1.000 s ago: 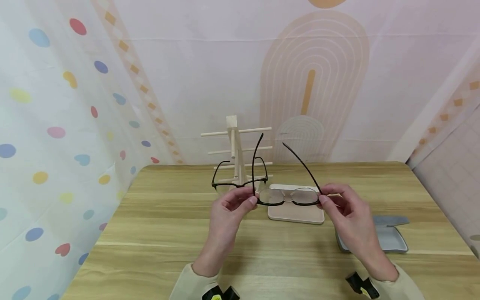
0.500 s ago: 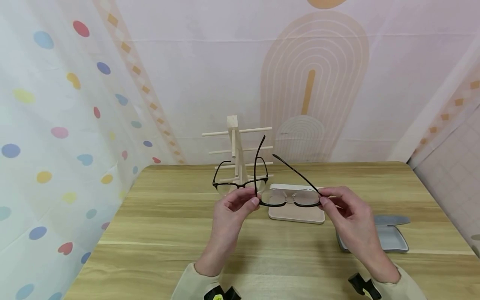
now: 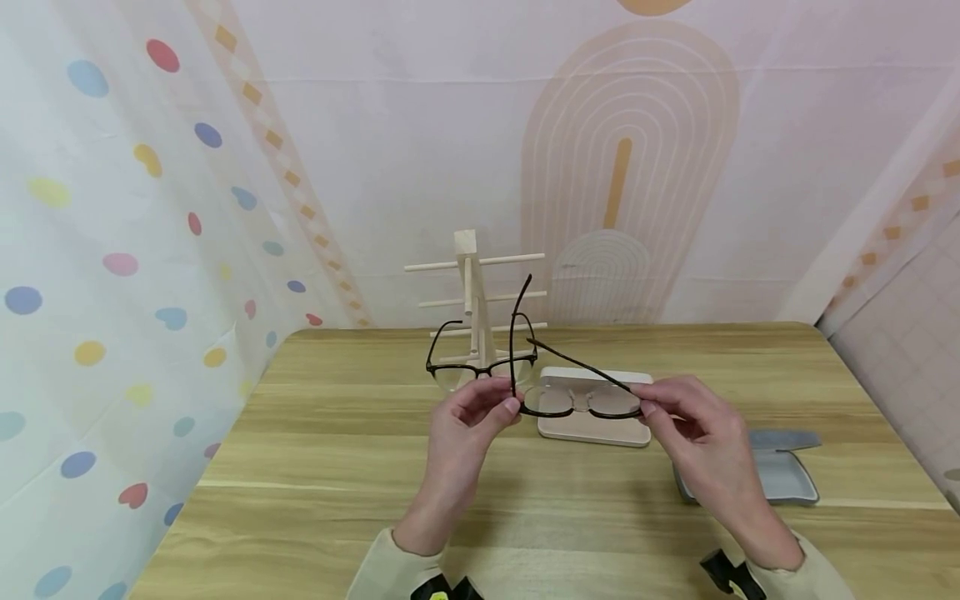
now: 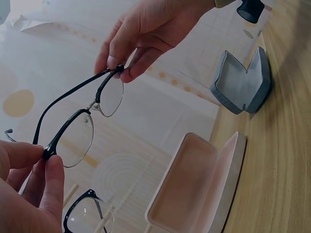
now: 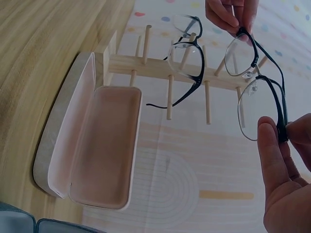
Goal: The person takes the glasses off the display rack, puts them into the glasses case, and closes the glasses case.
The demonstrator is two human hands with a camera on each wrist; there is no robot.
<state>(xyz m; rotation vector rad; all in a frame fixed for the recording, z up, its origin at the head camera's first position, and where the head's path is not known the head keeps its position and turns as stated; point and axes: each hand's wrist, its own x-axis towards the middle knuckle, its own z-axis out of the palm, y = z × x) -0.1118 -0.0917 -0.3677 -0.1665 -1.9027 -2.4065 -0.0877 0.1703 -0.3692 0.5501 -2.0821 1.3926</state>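
Note:
Both hands hold up a pair of eyeglasses [image 3: 546,413] with black upper rims and thin metal lower rims. The left hand [image 3: 453,458] pinches the left end near the hinge, where that temple sticks out away from the person. At the opposite end the right hand [image 3: 705,442] pinches the frame by the other hinge. That temple slants inward across the lenses, its tip near the left temple in the head view. Behind them, a second pair of black-framed glasses [image 5: 201,63] hangs on a wooden peg stand [image 3: 483,321].
An open pink-lined glasses case [image 3: 592,433] lies on the wooden table [image 3: 315,467] beyond the held eyeglasses. To the right, partly behind the right forearm, sits an open grey-blue case [image 3: 787,479]. A patterned curtain [image 3: 375,167] rises behind the table.
The right-hand temple has swung inward and down, its tip moving left toward the other temple. The hands and frame have shifted slightly right; both keep their pinch.

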